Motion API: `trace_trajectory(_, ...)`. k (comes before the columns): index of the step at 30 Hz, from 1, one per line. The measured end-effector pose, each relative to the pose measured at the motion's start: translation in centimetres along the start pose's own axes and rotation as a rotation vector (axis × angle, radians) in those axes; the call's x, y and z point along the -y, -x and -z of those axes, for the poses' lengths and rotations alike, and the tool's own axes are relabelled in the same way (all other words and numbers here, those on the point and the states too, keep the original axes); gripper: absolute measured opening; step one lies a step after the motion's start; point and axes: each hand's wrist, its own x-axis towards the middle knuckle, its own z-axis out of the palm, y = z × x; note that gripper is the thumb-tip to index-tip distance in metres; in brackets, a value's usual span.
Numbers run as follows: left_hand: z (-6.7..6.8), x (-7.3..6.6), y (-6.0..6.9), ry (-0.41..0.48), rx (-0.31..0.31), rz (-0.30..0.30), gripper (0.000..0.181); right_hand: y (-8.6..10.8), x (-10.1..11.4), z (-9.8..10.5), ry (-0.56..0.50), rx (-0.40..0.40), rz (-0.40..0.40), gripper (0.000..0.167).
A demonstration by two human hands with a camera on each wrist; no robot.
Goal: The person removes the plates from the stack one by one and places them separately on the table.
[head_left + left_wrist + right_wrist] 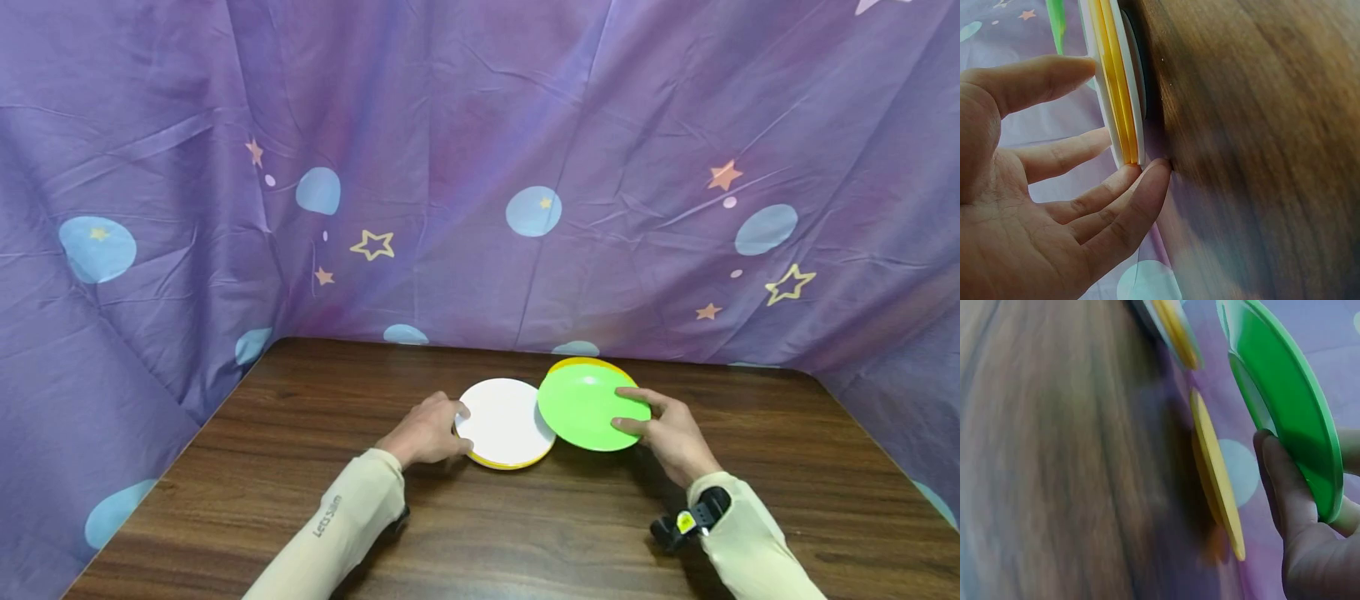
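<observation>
wood-grain table (pixel 517 533): your right hand (pixel 672 435) pinches the green plate (pixel 579 408), likely light, stiff, slick, best held rimwise; your left hand (pixel 426 430) grips the white-and-yellow plate stack (pixel 506 421).

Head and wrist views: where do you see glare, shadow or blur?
Head view: fairly sharp, a pale highlight on the green plate; left wrist view: the wooden table looks soft, with a dark shadow beside the stack of plates; right wrist view: dimmer, table grain smeared, shadow darkest near the yellow plate.
</observation>
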Motion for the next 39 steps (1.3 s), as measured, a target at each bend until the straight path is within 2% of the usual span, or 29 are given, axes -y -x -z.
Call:
trace_trajectory(6,0.0,0.1,-0.1,-0.001,-0.006,-0.011,0.051,-0.1,-0.6,1.1,0.034,-0.067,0.013,0.065)
trace_trajectory(13,0.0,0.1,-0.2,-0.001,-0.015,-0.016,0.051,-0.1,-1.3,2.9,0.081,-0.120,-0.046,0.067)
trace_trajectory(22,-0.1,0.1,-0.1,-0.001,-0.018,-0.011,0.050,-0.3,-2.0,4.1,-0.034,-0.152,-0.069,0.069)
trace_trajectory(34,0.0,-0.1,-0.1,-0.002,-0.009,0.003,0.052,-0.4,-2.9,6.4,-0.028,-0.198,-0.149,0.073)
trace_trajectory(39,-0.1,0.1,-0.1,0.000,-0.015,0.001,0.051,-0.6,-3.0,6.8,-0.066,-0.234,-0.167,0.074)
